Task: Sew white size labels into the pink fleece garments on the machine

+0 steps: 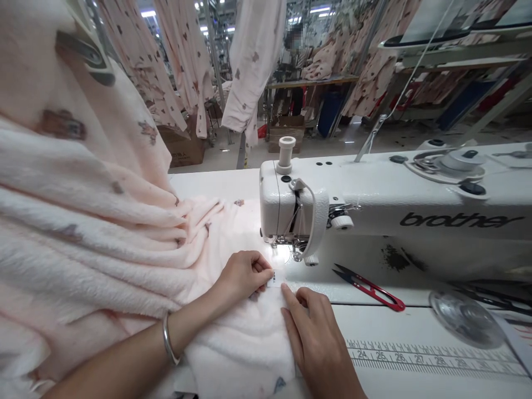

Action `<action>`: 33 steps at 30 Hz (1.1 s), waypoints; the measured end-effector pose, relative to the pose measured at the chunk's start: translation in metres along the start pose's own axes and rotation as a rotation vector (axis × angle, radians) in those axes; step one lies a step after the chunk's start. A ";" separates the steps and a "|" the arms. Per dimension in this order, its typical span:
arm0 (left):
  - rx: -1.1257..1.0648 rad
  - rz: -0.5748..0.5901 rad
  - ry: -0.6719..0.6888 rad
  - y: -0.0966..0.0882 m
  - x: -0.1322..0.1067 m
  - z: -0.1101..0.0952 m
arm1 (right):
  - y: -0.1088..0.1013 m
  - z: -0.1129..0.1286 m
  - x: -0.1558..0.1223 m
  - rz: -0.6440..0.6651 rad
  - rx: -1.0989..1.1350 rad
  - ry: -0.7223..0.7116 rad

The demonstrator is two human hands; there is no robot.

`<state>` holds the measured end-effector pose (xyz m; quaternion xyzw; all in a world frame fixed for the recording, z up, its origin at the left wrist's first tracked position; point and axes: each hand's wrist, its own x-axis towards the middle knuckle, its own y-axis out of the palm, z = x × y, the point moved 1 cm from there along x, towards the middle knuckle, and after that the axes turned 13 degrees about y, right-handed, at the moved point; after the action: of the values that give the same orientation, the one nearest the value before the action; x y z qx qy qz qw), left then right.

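A small white label (pixel 275 278) with dark print lies at the edge of the pale pink fleece fabric (pixel 245 321), just in front of the sewing machine's lit needle area (pixel 285 254). My left hand (pixel 242 274) pinches the label's left side between thumb and fingers; a silver bangle is on that wrist. With fingers stretched out, my right hand (pixel 313 332) rests on the fabric's right edge, its index fingertip touching near the label's lower right corner. The white sewing machine head (pixel 278 205) stands directly beyond both hands.
Red-handled thread snips (pixel 369 287) lie right of the needle. A clear round disc (pixel 465 318) sits farther right, near a printed ruler scale (pixel 411 357). Bulky fleece (pixel 83 221) heaps up on the left. Behind, printed garments (pixel 253 66) hang, and a person sits at another table.
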<state>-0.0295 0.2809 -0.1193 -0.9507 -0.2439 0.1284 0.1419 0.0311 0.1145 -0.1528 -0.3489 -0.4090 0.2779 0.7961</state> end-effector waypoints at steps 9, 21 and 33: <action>0.539 -0.012 0.336 -0.016 -0.027 -0.024 | 0.001 0.000 0.001 0.038 -0.045 -0.017; 0.961 0.343 0.941 -0.020 -0.049 0.010 | 0.001 0.001 0.000 0.000 -0.079 -0.037; 0.972 0.319 1.023 -0.019 -0.046 0.016 | 0.000 0.002 0.000 0.010 -0.085 -0.015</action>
<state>-0.0813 0.2772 -0.1194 -0.7450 0.0794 -0.2197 0.6248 0.0294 0.1147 -0.1520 -0.3822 -0.4247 0.2666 0.7761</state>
